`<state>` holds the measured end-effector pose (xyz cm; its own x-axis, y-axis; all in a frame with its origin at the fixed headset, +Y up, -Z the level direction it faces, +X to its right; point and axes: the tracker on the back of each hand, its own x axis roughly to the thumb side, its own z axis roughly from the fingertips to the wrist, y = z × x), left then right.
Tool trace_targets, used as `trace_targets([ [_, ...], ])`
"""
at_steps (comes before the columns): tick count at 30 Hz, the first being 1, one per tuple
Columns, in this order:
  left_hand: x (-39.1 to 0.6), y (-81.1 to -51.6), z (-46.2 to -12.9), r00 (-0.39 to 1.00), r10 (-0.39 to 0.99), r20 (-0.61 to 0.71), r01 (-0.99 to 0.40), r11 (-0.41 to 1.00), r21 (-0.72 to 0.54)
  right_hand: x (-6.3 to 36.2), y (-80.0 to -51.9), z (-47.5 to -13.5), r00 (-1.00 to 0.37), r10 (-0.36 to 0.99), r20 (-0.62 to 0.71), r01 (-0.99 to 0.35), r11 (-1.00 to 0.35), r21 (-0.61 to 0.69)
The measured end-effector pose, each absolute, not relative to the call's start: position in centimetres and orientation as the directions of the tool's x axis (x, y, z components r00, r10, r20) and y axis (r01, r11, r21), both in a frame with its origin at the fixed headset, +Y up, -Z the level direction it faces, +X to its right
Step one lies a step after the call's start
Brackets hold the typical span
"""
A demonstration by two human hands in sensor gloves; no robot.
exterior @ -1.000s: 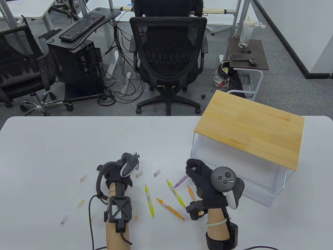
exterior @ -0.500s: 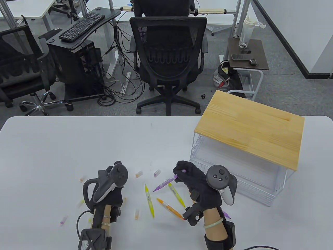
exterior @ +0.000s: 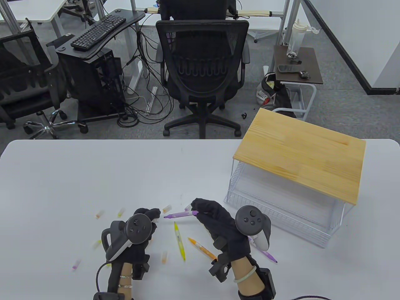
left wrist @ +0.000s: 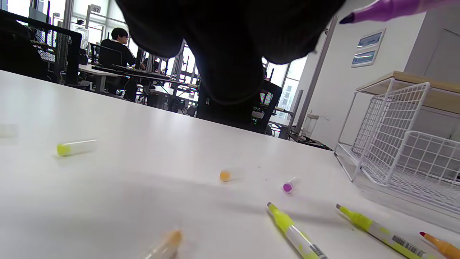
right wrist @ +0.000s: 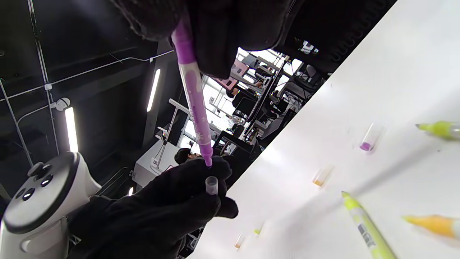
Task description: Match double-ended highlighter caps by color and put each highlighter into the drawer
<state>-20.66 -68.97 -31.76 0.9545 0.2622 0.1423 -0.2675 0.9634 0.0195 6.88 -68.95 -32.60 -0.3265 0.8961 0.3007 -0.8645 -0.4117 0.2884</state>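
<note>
My right hand (exterior: 200,210) pinches a purple highlighter (exterior: 179,214) by one end and holds it level above the table, its bare tip pointing left. My left hand (exterior: 155,216) meets that tip and pinches a small clear cap (right wrist: 212,185); the cap's colour is hidden. In the right wrist view the purple highlighter (right wrist: 194,93) ends just above the cap's mouth. The white wire drawer (exterior: 281,218) stands pulled out under a wooden top (exterior: 300,154) at the right. A second purple highlighter (exterior: 265,254) lies partly under my right wrist.
A yellow highlighter (exterior: 179,240) and an orange highlighter (exterior: 201,249) lie between my hands. Loose caps are scattered about: orange (exterior: 167,208), purple (exterior: 188,207), yellow (exterior: 121,212), orange (exterior: 99,214), orange (exterior: 164,256), purple (exterior: 76,264). An office chair (exterior: 203,62) stands beyond the far edge.
My right hand carried the purple highlighter left and turned it level. My left hand drew back toward me, then came up to the highlighter's tip with a cap.
</note>
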Motion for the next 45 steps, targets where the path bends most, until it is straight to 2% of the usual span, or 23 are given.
trace_targets([
  [6, -19.9, -68.5, -31.3, 0.952, 0.253, 0.17, -0.261, 0.965, 0.027, 6.8, -68.9, -32.5, -0.333, 0.893, 0.303, -0.86, -0.42, 0.292],
  [12, -19.4, -68.3, -31.0, 0.922, 0.313, 0.228, -0.321, 0.947, -0.001, 6.8, -69.4, -32.6, -0.309, 0.909, 0.281, -0.855, -0.394, 0.336],
  [16, -19.6, -68.3, -30.9, 0.933, 0.288, 0.215, -0.297, 0.955, 0.014, 6.6, -69.9, -32.7, -0.361, 0.895, 0.263, -0.84, -0.434, 0.325],
  [20, -20.4, -67.9, -30.4, 0.949, 0.244, 0.198, -0.251, 0.968, 0.01, 5.9, -70.2, -32.4, -0.538, 0.795, 0.28, -0.765, -0.6, 0.233],
  [24, -20.8, -67.1, -29.6, 0.958, 0.206, 0.202, -0.218, 0.975, 0.04, 4.8, -70.3, -31.9, -0.712, 0.628, 0.313, -0.63, -0.769, 0.109],
  [29, -20.4, -66.3, -28.8, 0.955, 0.189, 0.228, -0.21, 0.975, 0.073, 3.8, -70.4, -31.1, -0.846, 0.431, 0.314, -0.473, -0.879, -0.068],
  [32, -20.1, -66.2, -28.6, 0.965, 0.14, 0.224, -0.168, 0.979, 0.113, 3.8, -70.2, -30.7, -0.859, 0.407, 0.312, -0.461, -0.879, -0.123],
  [39, -19.5, -66.7, -28.7, 0.958, 0.14, 0.249, -0.178, 0.974, 0.138, 4.2, -69.8, -30.6, -0.843, 0.418, 0.339, -0.481, -0.867, -0.128],
  [45, -18.2, -67.2, -28.7, 0.967, 0.025, 0.253, -0.082, 0.973, 0.215, 4.5, -69.7, -30.7, -0.849, 0.403, 0.342, -0.47, -0.872, -0.14],
])
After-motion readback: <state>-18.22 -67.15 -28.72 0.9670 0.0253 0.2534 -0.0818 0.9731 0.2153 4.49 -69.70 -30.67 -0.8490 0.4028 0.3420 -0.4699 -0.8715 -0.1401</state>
